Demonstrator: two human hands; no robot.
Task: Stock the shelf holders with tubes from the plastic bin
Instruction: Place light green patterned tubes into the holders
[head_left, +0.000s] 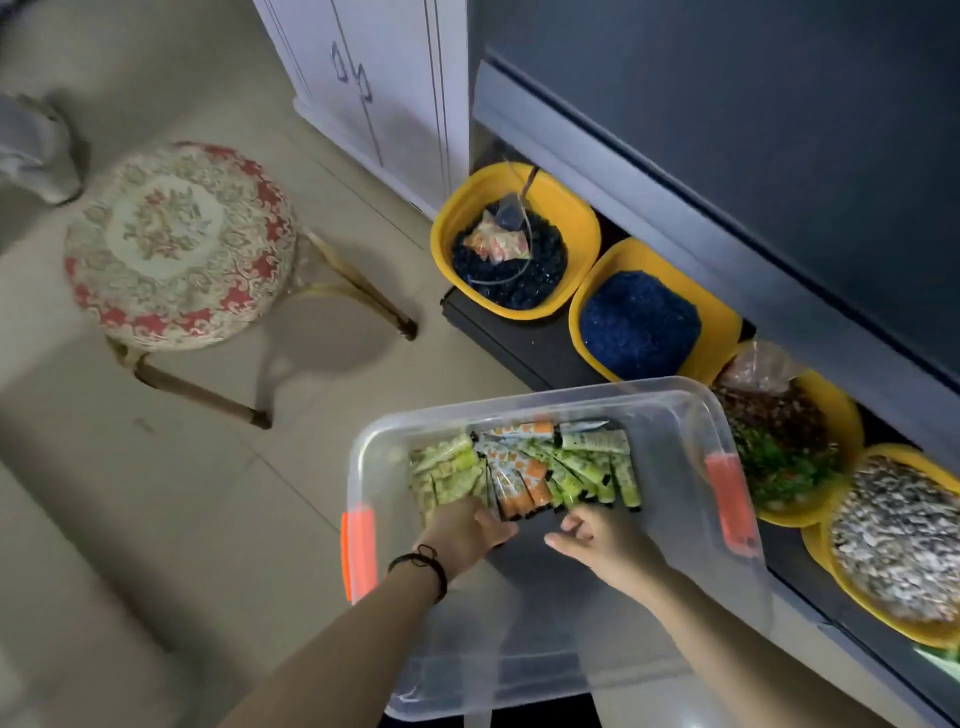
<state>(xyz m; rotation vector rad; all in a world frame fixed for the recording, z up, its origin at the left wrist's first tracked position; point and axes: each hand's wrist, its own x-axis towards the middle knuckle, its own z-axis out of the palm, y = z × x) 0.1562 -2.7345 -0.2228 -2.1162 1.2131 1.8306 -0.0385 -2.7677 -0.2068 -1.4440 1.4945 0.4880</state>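
Note:
A clear plastic bin (519, 402) with orange latches sits low in front of me. Several green and orange tubes (524, 470) lie in a fanned row along its far side. My left hand (465, 527), with a black band on the wrist, reaches into the bin, and its fingers lie on the near ends of the green tubes at the left. My right hand (597, 532) hovers just beside the near ends of the tubes at the right, fingers loosely curled, holding nothing that shows. No shelf holders are in view.
Yellow bowls of dark beads (511, 244), blue grains (639, 325), mixed bits (779, 441) and seeds (893, 535) line a low black ledge under a dark counter (727, 156) at right. A round upholstered stool (179, 244) stands on the tiled floor at left. White cabinet doors (374, 88) are behind.

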